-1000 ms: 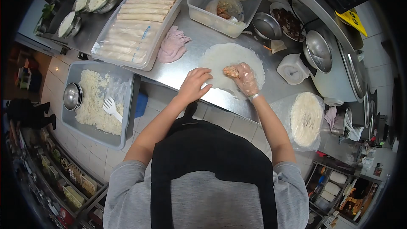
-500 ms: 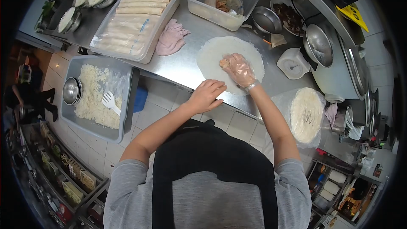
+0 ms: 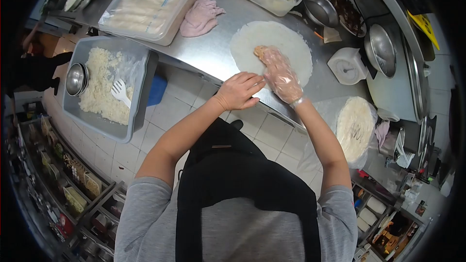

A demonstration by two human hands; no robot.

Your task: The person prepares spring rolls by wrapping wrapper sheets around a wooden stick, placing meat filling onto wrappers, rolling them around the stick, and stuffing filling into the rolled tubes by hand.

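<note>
A thin, round white wrapper point(image 3: 250, 36) lies flat on the steel counter. My right hand point(image 3: 280, 75), in a clear plastic glove, is over the wrapper with its fingers pressed together on an orange-brown clump of filling point(image 3: 261, 53). How much filling the fingers cover is hidden. My bare left hand point(image 3: 240, 90) rests at the counter's front edge by the wrapper's near rim, fingers stretched out and nothing seen in it. Its fingertips come close to the gloved hand. To the right, a stack of wrappers point(image 3: 355, 128) sits on clear plastic.
A tub of rolls point(image 3: 170, 31) and a pink cloth point(image 3: 200, 15) lie left on the counter. Behind stands a filling tub point(image 3: 277, 7). A scale point(image 3: 347, 66) and steel bowls point(image 3: 321, 10) are right. A grey rice bin point(image 3: 138, 99) stands lower left; another person point(image 3: 39, 73) is beyond.
The camera view has shifted, so the counter items sit higher in it. My gloved hand has turned and drawn toward the near edge, with more filling showing. My left hand is nearer to it.
</note>
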